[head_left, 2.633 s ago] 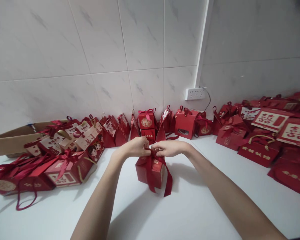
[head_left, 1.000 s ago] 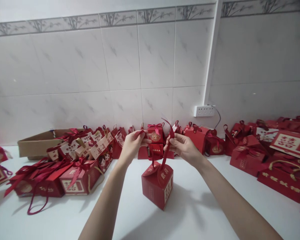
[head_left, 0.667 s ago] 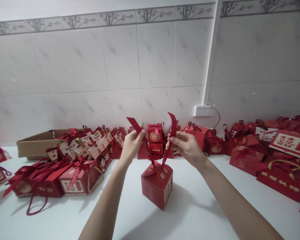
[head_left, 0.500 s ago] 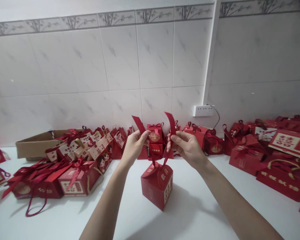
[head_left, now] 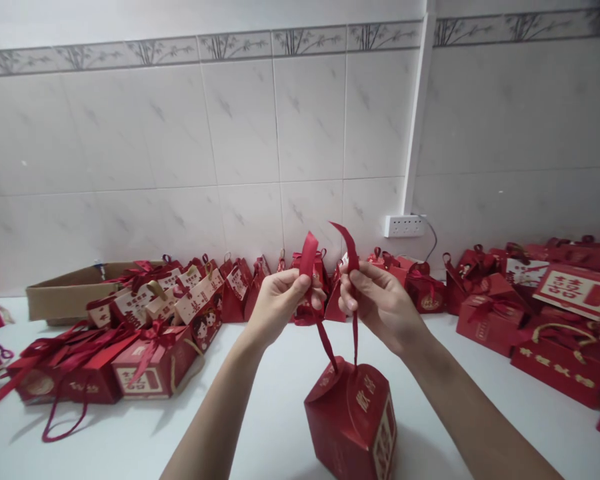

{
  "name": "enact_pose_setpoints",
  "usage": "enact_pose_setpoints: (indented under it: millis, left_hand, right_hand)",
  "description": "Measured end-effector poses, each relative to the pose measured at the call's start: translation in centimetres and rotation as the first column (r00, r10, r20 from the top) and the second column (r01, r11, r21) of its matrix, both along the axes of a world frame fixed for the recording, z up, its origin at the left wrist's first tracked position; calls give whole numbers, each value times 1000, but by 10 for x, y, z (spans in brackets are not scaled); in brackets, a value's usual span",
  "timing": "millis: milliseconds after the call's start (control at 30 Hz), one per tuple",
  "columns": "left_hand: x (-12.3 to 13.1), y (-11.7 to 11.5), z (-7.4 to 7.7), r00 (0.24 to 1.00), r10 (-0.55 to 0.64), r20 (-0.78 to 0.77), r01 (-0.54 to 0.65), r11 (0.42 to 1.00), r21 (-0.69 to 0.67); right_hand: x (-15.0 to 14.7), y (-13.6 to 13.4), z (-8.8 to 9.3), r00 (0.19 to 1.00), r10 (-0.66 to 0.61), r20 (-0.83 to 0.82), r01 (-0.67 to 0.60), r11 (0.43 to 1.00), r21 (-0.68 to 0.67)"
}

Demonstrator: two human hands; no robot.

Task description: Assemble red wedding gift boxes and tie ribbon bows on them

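Observation:
A red gift box [head_left: 347, 420] with gold characters and folded top flaps is in the lower middle of the view, below my hands. Two ends of a dark red ribbon [head_left: 325, 340] rise from its top. My left hand [head_left: 285, 300] pinches one end between thumb and fingers, with the tip sticking up above. The other end is pinched in my right hand [head_left: 380, 300], its tip bending to the left. The two hands are close together but apart, and the ribbon between them and the box is taut. Whether the box's underside touches the table is not clear.
Red gift boxes with ribbons [head_left: 145, 360] crowd the left of the white table [head_left: 260, 413]. More boxes [head_left: 563, 360] are piled on the right, and others line the tiled wall [head_left: 310, 120]. An open cardboard box [head_left: 63, 303] stands back left; a power strip [head_left: 405, 225] is on the wall.
The gift box has come nearer and to the right, looking larger in view. My left hand has moved right, bringing the two ribbon ends closer together. Both hands keep their hold.

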State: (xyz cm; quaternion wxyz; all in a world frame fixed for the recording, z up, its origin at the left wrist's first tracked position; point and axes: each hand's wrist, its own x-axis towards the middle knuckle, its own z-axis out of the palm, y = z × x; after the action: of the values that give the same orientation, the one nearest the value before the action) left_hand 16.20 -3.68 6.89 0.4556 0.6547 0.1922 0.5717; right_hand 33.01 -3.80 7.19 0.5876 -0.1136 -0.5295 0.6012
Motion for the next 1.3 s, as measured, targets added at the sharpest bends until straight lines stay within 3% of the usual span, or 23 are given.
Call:
enact_pose_setpoints:
  millis: [133, 233, 367, 433, 567, 733, 867, 1067, 1300]
  left_hand:
    - [3, -12, 3, 985, -172, 22, 172, 985, 8]
    - [0, -16, 4, 963, -269, 25, 269, 963, 15]
    - [2, -22, 8, 981, -194, 31, 194, 981, -7]
    - [6, -24, 11, 991, -135, 22, 136, 990, -25]
    - [12, -23, 13, 998, -43, -45, 39, 996, -86]
    - [15, -16, 11, 997, 47, -62, -55, 990, -132]
    - [16, -21, 12, 998, 66, -15, -67, 995, -79]
    - [17, -33, 14, 996, 55, -73, -56, 998, -23]
    - [20, -45, 18, 965, 197, -175, -183, 979, 94]
  right_hand:
    - [5, 0, 1, 997, 42, -58, -42, 999, -5]
    - [7, 5, 1, 999, 52, -3, -52, 999, -2]
    - [8, 5, 2, 991, 111, -77, -114, 993, -28]
    - [7, 2, 2, 993, 111, -35, -111, 994, 16]
    - [2, -3, -3, 988, 33, 148, -52, 991, 125]
    - [0, -5, -5, 969, -159, 188, 114, 967, 226]
    - [2, -10, -3, 954, -255, 157, 209, 942, 263]
    - [4, -28, 4, 952, -251, 177, 176, 917, 358]
    - [5, -34, 7, 901, -364, 235, 236, 868, 437]
